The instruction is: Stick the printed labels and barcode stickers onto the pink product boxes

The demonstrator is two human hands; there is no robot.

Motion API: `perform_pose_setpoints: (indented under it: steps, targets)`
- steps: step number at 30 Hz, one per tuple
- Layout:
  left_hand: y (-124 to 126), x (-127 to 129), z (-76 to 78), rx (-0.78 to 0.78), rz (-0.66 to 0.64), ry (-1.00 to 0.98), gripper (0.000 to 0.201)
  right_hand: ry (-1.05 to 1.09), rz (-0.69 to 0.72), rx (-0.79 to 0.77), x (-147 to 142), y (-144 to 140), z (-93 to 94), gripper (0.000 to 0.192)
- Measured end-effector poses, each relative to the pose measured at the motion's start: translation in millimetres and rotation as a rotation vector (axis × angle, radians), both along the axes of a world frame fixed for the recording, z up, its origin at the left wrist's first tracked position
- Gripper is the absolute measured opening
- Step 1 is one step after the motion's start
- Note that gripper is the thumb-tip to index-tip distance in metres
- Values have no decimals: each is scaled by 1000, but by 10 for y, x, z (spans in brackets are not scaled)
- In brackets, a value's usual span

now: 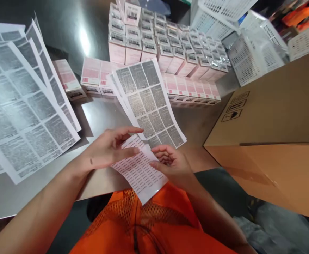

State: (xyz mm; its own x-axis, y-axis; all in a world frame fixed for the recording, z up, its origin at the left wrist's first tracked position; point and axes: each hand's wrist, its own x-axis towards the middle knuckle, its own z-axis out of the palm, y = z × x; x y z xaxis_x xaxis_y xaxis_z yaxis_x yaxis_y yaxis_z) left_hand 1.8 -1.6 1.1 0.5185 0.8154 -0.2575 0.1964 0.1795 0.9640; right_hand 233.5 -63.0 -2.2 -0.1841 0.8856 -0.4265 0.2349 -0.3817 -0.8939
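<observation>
My left hand [108, 148] and my right hand [170, 164] both hold a small white sheet of printed labels [140, 169] at the table's near edge, above my orange clothing. The left fingers lie across its upper left part; the right fingers pinch its right edge. Just behind it, a larger sheet of grey printed labels [149, 102] lies on the metal table [101, 113], leaning towards the pink boxes.
Rows of pink and white boxes [165, 53] stand at the back. Big label sheets [22, 109] lie spread at the left. A large cardboard carton [276, 141] stands at the right, white plastic baskets [249, 53] behind it.
</observation>
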Motion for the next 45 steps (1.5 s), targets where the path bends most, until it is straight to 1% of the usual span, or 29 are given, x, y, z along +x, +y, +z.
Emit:
perform_pose_setpoints:
  steps: [2, 4, 7, 9, 12, 15, 18, 21, 26, 29, 32, 35, 39, 41, 45]
  targets:
    - [6, -11, 0, -138, 20, -99, 46, -37, 25, 43, 38, 54, 30, 35]
    - [-4, 7, -11, -225, 30, -145, 32, -125, 62, 150, 35, 91, 98, 31]
    - [-37, 59, -35, -249, -17, -115, 25, -311, 81, 394, -37, 139, 220, 21]
    - [-58, 88, -49, -225, -60, -67, 25, -405, 116, 457, -90, 173, 282, 15]
    - [-71, 113, -58, -177, -95, -16, 26, -498, 194, 425, -131, 208, 332, 10]
    - [-68, 123, -59, -146, -108, 8, 25, -565, 198, 416, -139, 199, 344, 9]
    - [-63, 130, -68, -114, -113, 30, 25, -637, 202, 441, -153, 154, 334, 9]
    - [-64, 138, -94, -92, -108, 68, 26, -715, 207, 509, -185, 88, 309, 8]
    - [-69, 151, -131, -92, -97, 72, 25, -831, 192, 706, -237, -4, 240, 13]
    - [-67, 156, -130, -94, -83, 61, 24, -803, 200, 777, -241, -20, 193, 12]
    - [-65, 159, -123, -94, -73, 56, 23, -715, 187, 817, -232, -19, 163, 12]
    - [-68, 158, -123, -100, -80, 62, 24, -678, 176, 839, -227, -22, 159, 14]
    - [-77, 147, -137, -116, -99, 63, 24, -688, 176, 808, -229, -36, 172, 17]
    - [-81, 139, -149, -114, -103, 61, 24, -696, 166, 773, -223, -43, 178, 13]
    - [-81, 135, -180, -117, -132, 59, 26, -723, 105, 722, -196, -55, 180, 6]
